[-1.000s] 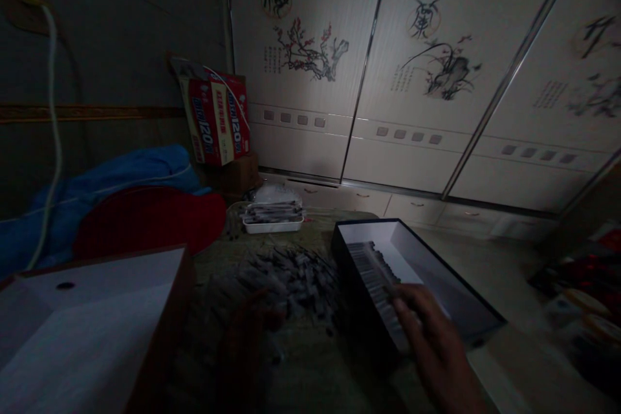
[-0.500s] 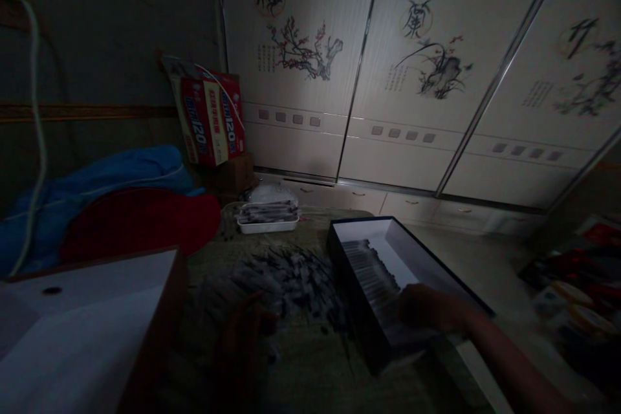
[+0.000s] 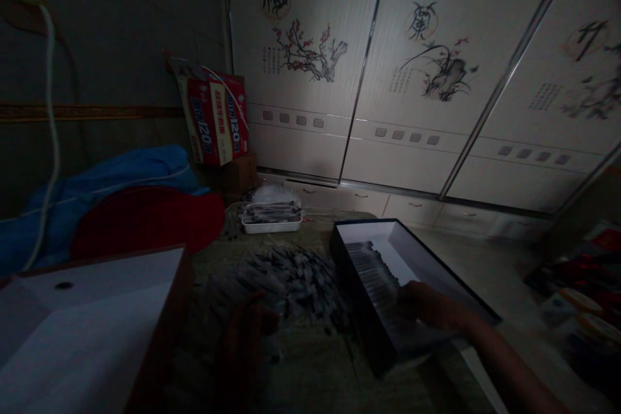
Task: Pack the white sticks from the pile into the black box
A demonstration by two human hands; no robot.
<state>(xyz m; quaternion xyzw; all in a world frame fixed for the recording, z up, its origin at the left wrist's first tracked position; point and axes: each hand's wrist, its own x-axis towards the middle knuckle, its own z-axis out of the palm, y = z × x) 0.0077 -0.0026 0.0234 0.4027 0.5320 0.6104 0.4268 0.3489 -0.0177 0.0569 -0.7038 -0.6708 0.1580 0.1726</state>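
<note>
In the head view, the dark-sided box [image 3: 431,265] serves as landmark, and the row of thin sticks [image 3: 372,268] lies inside it along its left wall. A heap of loose sticks [image 3: 301,278] covers the bench [image 3: 310,362] left of the box, whose left wall stands between heap and row. Left of the box beyond that heap sits a brown-edged box [image 3: 97,317]; past the box's far left corner are a white tray [image 3: 274,227] of more sticks, a red cloth [image 3: 150,223] and a red carton [image 3: 218,119]. A pale cabinet [image 3: 301,149] rises behind the box. The row's sticks lie side by side — long axes across the box, dark ends toward its right wall — whereas the heap points every way. The right hand [image 3: 427,304] bends down at the row's near end, fingers curled; whether it grips a stick cannot be told. The left hand [image 3: 247,330], left of the box by the heap, looks half-curled — too dark to tell if it holds anything.
</note>
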